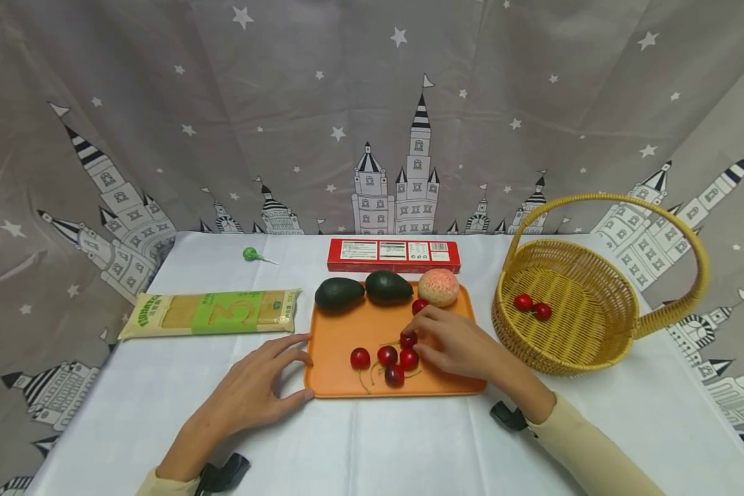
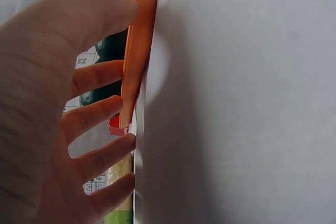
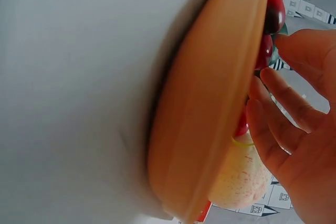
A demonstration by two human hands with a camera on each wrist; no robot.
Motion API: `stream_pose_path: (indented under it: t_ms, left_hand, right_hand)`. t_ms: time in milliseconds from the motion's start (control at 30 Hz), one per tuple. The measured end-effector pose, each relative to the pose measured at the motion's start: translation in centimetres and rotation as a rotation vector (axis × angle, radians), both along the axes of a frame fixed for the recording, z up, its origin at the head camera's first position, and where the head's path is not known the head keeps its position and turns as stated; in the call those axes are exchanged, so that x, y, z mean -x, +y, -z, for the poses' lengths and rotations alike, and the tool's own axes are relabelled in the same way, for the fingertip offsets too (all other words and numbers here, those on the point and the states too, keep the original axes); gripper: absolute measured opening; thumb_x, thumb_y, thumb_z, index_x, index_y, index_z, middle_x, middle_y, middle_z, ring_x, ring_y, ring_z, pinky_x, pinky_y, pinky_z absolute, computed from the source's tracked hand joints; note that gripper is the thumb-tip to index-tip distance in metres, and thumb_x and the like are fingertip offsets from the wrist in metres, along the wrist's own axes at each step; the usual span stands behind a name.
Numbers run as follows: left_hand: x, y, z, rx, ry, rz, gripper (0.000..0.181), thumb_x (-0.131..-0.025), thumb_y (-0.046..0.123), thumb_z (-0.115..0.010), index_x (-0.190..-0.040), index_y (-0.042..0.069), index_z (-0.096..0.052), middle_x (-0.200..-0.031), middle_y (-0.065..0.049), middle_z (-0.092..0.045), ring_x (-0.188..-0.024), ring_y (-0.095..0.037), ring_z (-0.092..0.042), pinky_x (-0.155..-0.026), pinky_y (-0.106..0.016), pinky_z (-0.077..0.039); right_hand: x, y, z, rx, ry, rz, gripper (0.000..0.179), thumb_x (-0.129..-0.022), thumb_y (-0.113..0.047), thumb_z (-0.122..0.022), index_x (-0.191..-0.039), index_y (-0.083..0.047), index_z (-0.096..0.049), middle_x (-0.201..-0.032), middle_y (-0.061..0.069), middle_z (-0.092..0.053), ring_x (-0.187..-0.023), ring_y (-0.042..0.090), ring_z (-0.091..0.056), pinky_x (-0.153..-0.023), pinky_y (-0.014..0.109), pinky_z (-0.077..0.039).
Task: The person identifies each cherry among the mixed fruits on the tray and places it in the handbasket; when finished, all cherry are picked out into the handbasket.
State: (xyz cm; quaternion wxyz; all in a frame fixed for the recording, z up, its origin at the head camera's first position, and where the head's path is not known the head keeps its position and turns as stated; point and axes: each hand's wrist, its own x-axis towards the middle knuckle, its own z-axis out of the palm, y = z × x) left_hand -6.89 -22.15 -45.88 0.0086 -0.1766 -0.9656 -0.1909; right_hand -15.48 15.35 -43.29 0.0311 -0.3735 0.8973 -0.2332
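My left hand (image 1: 260, 379) rests at the left edge of an orange tray (image 1: 335, 334), its fingers spread and fingertips against the rim. Over the tray, my right hand (image 1: 449, 337) pinches a dark red cherry (image 1: 408, 339) between thumb and fingers, partly covering it. Several more cherries (image 1: 394, 375) with stems lie beside it towards the tray's front. Another cherry (image 1: 419, 306) sits behind the hand, next to a pinkish peach (image 1: 439, 287). Two dark green avocados (image 1: 339, 294) lie along the back of the tray.
At the right stands a woven yellow basket (image 1: 607, 275) with a tall handle and two cherries (image 1: 533, 307) inside. A red box (image 1: 393, 256) lies behind the tray. To the left are a pack of noodles (image 1: 213, 312) and a green lollipop (image 1: 251, 254).
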Motion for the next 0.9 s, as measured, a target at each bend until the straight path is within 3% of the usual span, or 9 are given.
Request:
stream_pose_path:
  t_ms: [367,700,900]
  left_hand:
    - [-0.05,0.01,-0.01,0.006,0.004,-0.001,0.039,-0.085,0.052,-0.088,-0.116,0.035,-0.071,-0.159,0.0,-0.056,-0.144,-0.034,-0.055,-0.113,-0.065,-0.049]
    - [0.05,-0.12,0.08,-0.004,0.007,0.007,0.038,-0.086,0.052,-0.087,-0.116,0.036,-0.07,-0.159,0.0,-0.056,-0.144,-0.033,-0.056,-0.114,-0.063,-0.049]
    - [0.0,-0.07,0.06,-0.003,0.007,0.006,0.039,-0.085,0.052,-0.088,-0.116,0.035,-0.071,-0.159,0.0,-0.056,-0.144,-0.033,-0.056,-0.114,-0.063,-0.049]
  right_hand:
    - [0.13,-0.32,0.25,-0.055,-0.019,0.006,0.027,-0.098,-0.02,-0.079,-0.125,-0.024,-0.076,-0.125,-0.003,-0.067,-0.101,0.013,-0.066,-0.093,0.037,-0.062]
    - [0.43,-0.36,0.31,-0.031,-0.06,0.013,0.024,-0.097,-0.018,-0.082,-0.12,-0.021,-0.073,-0.12,-0.001,-0.064,-0.097,0.014,-0.063,-0.091,0.032,-0.062]
    - [0.4,0.43,0.08,-0.005,-0.025,0.021,0.024,-0.096,-0.015,-0.082,-0.118,-0.02,-0.073,-0.122,0.002,-0.066,-0.102,0.015,-0.064,-0.095,0.038,-0.062]
